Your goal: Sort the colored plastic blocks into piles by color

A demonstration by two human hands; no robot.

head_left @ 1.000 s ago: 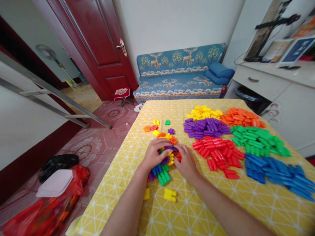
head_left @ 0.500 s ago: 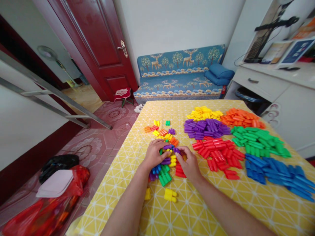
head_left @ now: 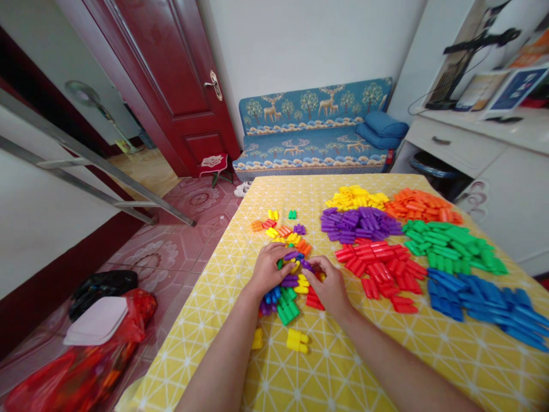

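Over a mixed heap of plastic bullet-shaped building blocks, both my hands work close together. My right hand (head_left: 331, 286) pinches a purple building block (head_left: 307, 265) between thumb and fingers. Curled from the left side, my left hand (head_left: 270, 268) grips a purple building block (head_left: 291, 256), with its fingertips partly hidden among other pieces. Below the hands lie green blocks (head_left: 287, 307), blue blocks (head_left: 272, 296), yellow blocks (head_left: 302, 284) and red blocks (head_left: 314, 298). Nearer to me a yellow block (head_left: 297, 340) lies apart on the tablecloth.
Sorted piles stand on the right: yellow (head_left: 355, 198), purple (head_left: 360, 224), orange (head_left: 422, 206), red (head_left: 380, 268), green (head_left: 452, 247) and blue (head_left: 489, 301). Scattered small blocks lie beyond my hands on the yellow tablecloth (head_left: 214, 337). A blue sofa (head_left: 313, 151) stands behind the table.
The purple block in my right hand has tilted slightly, and the fingers have shifted a little. My left hand stays almost still.
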